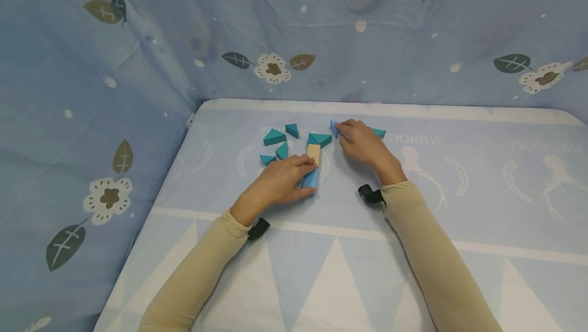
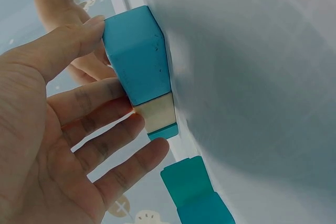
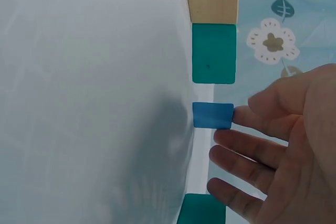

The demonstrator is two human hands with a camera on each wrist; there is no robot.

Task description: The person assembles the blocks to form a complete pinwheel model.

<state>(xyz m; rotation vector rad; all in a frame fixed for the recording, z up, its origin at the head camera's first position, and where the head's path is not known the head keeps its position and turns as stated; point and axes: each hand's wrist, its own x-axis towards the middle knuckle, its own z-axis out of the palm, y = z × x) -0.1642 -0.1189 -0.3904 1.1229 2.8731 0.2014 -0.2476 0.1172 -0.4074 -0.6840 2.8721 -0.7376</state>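
In the head view, my left hand (image 1: 287, 179) lies over a row made of a blue block (image 1: 310, 181), a natural-wood block (image 1: 314, 152) and teal triangular blocks (image 1: 320, 139). Its thumb and index finger hold the blue block (image 2: 137, 56) at opposite ends; the other fingers spread beside the wooden block (image 2: 156, 113). Farther right, my right hand (image 1: 365, 143) reaches to a small blue triangular block (image 1: 333, 127). The index fingertip touches that block (image 3: 212, 115) at its edge, the thumb just above and the remaining fingers loosely extended.
Several loose teal triangular blocks (image 1: 274, 137) lie left of the row. Another teal block (image 1: 378, 133) shows partly behind the right hand. A patterned cloth covers the table (image 1: 459, 281), with a blue printed curtain (image 1: 321, 25) along the back and left.
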